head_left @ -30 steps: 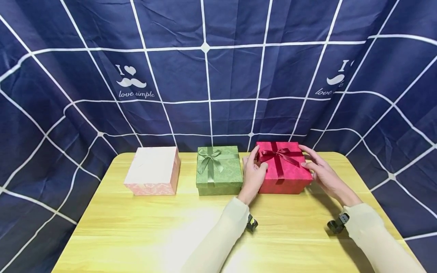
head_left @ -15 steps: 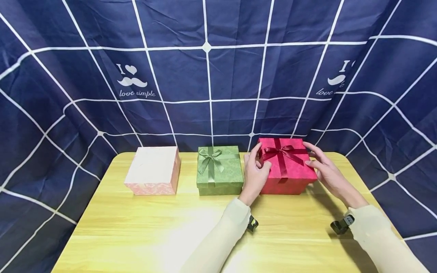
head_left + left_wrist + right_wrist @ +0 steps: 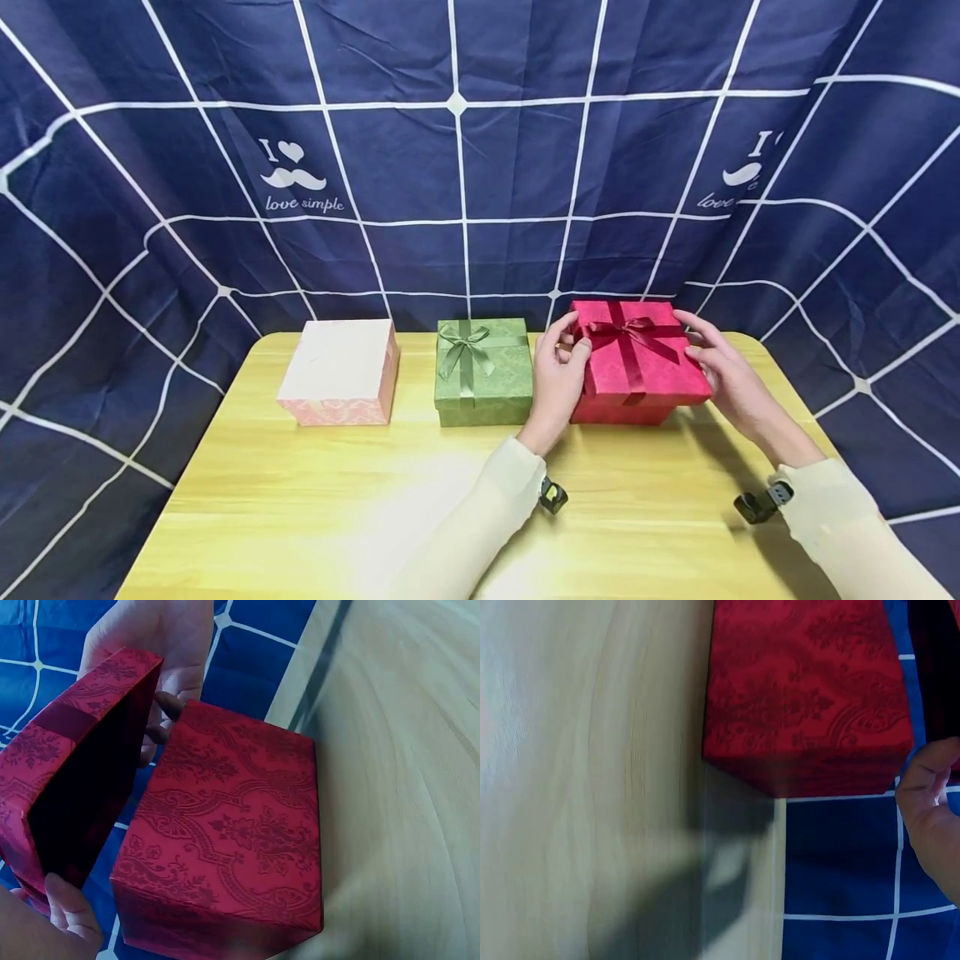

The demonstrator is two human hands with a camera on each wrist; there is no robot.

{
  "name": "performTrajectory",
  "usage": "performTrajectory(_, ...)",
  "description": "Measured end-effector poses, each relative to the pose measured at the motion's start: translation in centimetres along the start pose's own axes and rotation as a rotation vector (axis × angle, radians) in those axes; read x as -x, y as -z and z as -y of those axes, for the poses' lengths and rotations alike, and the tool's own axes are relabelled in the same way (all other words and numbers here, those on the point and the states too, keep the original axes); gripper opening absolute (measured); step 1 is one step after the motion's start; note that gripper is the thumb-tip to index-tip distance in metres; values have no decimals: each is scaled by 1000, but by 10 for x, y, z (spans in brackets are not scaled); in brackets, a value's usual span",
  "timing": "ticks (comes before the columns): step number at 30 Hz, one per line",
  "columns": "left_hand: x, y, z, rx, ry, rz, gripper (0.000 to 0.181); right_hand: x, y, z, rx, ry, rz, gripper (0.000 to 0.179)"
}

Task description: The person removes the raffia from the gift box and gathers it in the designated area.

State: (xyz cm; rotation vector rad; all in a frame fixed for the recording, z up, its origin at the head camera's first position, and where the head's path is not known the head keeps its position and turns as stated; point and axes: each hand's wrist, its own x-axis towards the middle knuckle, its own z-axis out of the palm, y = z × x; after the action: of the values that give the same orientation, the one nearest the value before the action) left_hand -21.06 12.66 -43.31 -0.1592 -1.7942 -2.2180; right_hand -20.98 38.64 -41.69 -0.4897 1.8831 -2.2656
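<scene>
Now holding the red lid just above its box base, apart from it and offset toward the right, over at the back of the table. Pinching it by opposite sides, with the thumb and fingers of the left hand on one, those of the right hand on the other. Gripping only near the edges, so probably risking a slip or a tilt from uneven pressure. Risking a dragged base too, by the look of things: holding those right fingertips very near its upper corner in the left wrist view, possibly catching on it. Crowding the right side of the green box with the left hand as well, likely inviting a knock from any leftward swing. And dangling the bow with a tail close to the right thumb, maybe asking for a snag!
</scene>
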Motion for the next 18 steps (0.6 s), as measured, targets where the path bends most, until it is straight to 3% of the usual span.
performTrajectory(5, 1, 5, 0, 38, 18, 0, 44, 4, -6, 3, -80, 39, 29, 52)
performTrajectory(12, 2, 10, 0, 65, 50, -12, 44, 7, -15, 8, -28, 15, -95, 49)
performTrajectory(18, 7, 11, -7, 95, 69, -2, 42, 12, -15, 9, -83, -12, -102, 44)
